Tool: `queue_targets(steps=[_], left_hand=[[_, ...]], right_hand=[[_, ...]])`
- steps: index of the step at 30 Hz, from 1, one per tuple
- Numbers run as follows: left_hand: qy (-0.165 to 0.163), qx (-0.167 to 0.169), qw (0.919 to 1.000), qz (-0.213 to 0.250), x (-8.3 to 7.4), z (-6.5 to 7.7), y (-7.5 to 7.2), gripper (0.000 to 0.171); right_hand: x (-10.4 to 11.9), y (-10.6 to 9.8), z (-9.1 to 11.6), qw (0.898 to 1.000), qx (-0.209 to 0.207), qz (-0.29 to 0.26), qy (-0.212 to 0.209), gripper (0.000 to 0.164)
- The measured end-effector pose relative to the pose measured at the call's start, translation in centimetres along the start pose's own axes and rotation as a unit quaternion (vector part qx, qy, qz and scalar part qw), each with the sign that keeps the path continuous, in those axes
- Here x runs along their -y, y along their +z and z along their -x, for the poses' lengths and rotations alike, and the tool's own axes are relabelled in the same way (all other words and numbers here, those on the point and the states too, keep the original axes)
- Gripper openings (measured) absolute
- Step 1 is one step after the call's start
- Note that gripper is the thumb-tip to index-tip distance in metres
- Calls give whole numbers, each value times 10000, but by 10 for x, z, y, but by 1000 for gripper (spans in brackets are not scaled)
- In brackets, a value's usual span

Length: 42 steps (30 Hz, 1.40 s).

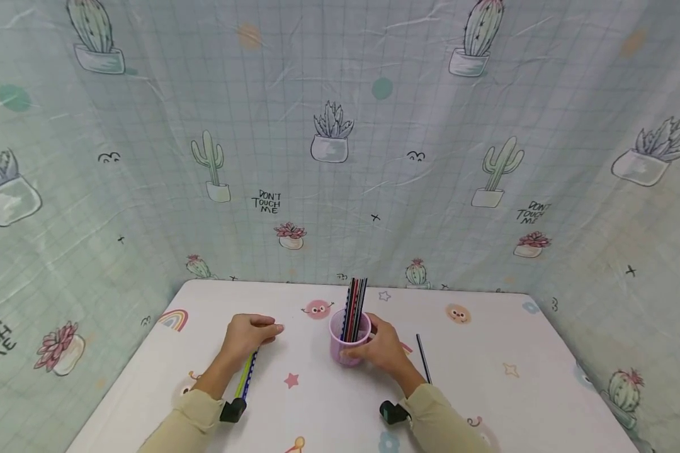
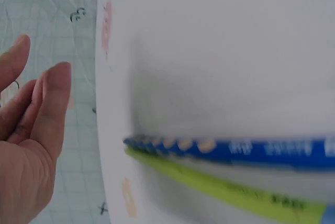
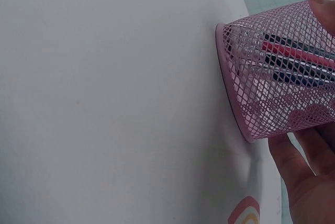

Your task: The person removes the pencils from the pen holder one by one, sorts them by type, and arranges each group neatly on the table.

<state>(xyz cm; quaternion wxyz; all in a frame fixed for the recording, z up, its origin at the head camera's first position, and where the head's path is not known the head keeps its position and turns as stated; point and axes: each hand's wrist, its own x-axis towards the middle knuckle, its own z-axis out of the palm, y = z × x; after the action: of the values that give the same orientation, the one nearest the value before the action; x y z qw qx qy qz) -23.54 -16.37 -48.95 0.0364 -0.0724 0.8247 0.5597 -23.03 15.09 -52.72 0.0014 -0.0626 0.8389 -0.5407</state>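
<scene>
My right hand grips a pink mesh pen holder at the middle of the table, thumb on one side and fingers on the other. Several pens or pencils, mostly dark with a red one among them, stand in it and lean slightly. The right wrist view shows the holder's base at the tabletop. On the left, my left hand hovers with relaxed fingers and nothing between them. A blue patterned pencil and a lime-green pencil lie side by side below its wrist, partly hidden in the head view.
A dark slim pencil or pen lies on the white table to the right, partly behind my right forearm. Printed curtain hangs behind the table and at both sides. Each wrist wears a small black camera.
</scene>
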Motion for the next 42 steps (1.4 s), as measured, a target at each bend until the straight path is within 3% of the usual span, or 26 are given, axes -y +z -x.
queue_targets(steps=[7, 13, 20, 27, 35, 42], left_hand=[[281, 349, 9965, 700, -10, 4, 21, 48], [680, 405, 9934, 829, -22, 8, 49, 51], [1089, 744, 9879, 812, -36, 13, 85, 60], [1307, 1114, 9815, 844, -37, 13, 103, 84], [1668, 863, 9820, -198, -41, 18, 121, 106], [1778, 751, 9807, -305, -37, 16, 126, 102]], right_hand=[[-3, 2, 0, 9999, 79, -15, -65, 92], [-1, 2, 1, 10000, 28, -23, -52, 91], [-2, 0, 1, 10000, -34, -11, -68, 88], [-1, -1, 1, 9998, 17, -111, -183, 82], [-1, 1, 2, 9994, -40, 259, -213, 78], [-1, 1, 2, 9996, -112, 107, -250, 80]])
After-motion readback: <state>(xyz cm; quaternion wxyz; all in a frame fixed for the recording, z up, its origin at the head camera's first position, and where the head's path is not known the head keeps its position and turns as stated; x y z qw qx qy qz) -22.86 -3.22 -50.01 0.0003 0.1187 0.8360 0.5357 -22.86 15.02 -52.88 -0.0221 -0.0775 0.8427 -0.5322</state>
